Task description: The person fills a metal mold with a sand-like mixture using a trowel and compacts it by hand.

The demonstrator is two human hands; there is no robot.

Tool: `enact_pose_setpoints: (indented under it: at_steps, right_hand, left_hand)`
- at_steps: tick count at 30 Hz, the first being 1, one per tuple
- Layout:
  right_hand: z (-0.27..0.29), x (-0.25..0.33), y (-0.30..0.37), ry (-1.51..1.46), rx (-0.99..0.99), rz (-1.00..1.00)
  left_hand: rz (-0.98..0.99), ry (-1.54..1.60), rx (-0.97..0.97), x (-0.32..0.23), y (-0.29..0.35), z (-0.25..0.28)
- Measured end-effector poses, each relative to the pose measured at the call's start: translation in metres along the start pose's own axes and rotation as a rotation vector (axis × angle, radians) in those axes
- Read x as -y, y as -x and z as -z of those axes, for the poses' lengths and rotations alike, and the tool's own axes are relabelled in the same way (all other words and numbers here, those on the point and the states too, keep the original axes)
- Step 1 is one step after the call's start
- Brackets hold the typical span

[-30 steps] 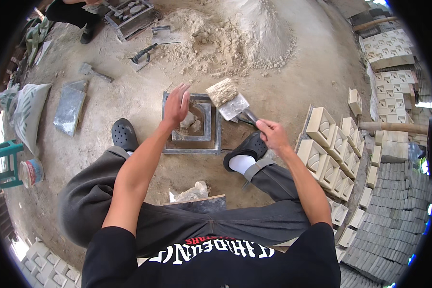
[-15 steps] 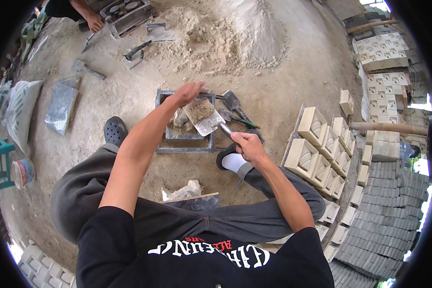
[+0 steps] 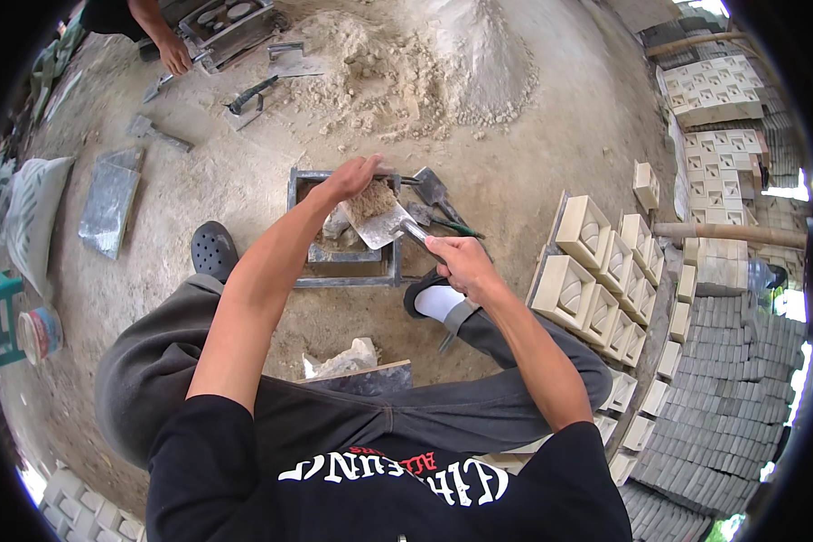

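On sandy ground between the person's feet, a square metal mould (image 3: 345, 262) holds damp grey mortar. The right hand (image 3: 456, 260) grips a trowel (image 3: 381, 219) heaped with crumbly mix above it; the left hand (image 3: 352, 176), fingers together, presses the heap.

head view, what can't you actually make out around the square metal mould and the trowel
- Inside of the square grey metal mould: head view, mostly hidden by the left hand and the loaded steel trowel.
- Trowel handle: head view, wrapped in the right hand.
- Second person at the top left: head view, cut off by the rim; only a forearm and hand show.
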State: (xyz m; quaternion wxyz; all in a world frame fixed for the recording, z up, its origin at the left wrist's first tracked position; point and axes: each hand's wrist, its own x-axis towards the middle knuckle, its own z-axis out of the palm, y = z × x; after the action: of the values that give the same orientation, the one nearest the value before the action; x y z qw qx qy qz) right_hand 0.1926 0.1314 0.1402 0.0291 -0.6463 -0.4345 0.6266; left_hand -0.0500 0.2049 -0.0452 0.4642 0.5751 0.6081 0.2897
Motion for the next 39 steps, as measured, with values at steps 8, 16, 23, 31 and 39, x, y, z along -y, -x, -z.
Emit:
enact_pose_setpoints:
  at_steps: [8, 16, 23, 31, 39]
  right_hand:
    - [0.004, 0.006, 0.010, -0.017, -0.024, -0.044]
    - [0.003, -0.001, 0.017, 0.003, -0.002, -0.027]
    - [-0.004, 0.004, 0.019, 0.013, -0.002, 0.007]
    - [0.002, 0.010, 0.019, 0.083, -0.032, -0.006]
    - [0.012, 0.006, 0.032, 0.210, -0.035, -0.019]
  left_hand:
    - [-0.283, -0.166, -0.062, 0.022, 0.002, -0.009]
    - [-0.384, -0.323, 0.139, 0.011, 0.010, -0.008]
    - [-0.656, -0.352, 0.016, 0.028, 0.028, -0.006]
    - [-0.457, -0.118, 0.024, 0.010, 0.044, -0.002]
    - [-0.729, -0.244, -0.283, 0.062, 0.036, -0.009]
